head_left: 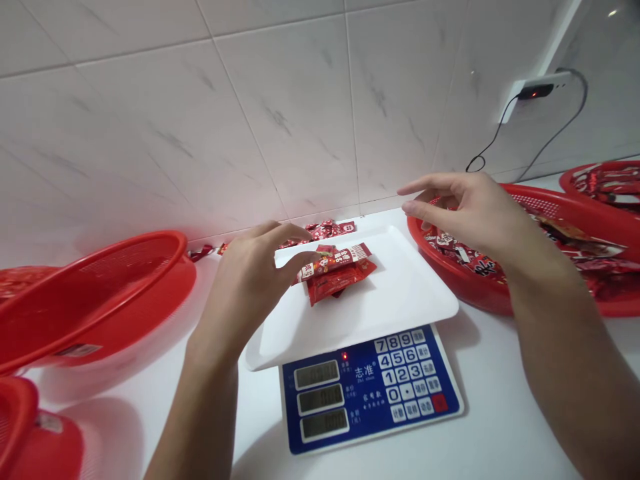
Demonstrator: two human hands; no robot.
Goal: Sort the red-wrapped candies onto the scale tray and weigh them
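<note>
A small pile of red snack packets (343, 280) lies on the white tray (405, 293) of a digital scale; a narrow printed packet is on top. My left hand (255, 273) is over the tray's left side, thumb and fingers apart. Its thumb overlaps the top packet's left end in view; whether they touch I cannot tell. Over the left rim of a red basket (465, 297), my right hand (465, 207) hangs with its fingers spread and nothing visible in it. That basket holds several red packets (470, 260), partly hidden by my right hand and forearm.
The scale's blue panel (363, 393) faces me. More red packets (333, 230) lie behind the tray by the tiled wall. Red baskets (150, 313) stand at left, and another filled red basket (575, 175) at far right. A socket strip (515, 100) with cables is on the wall.
</note>
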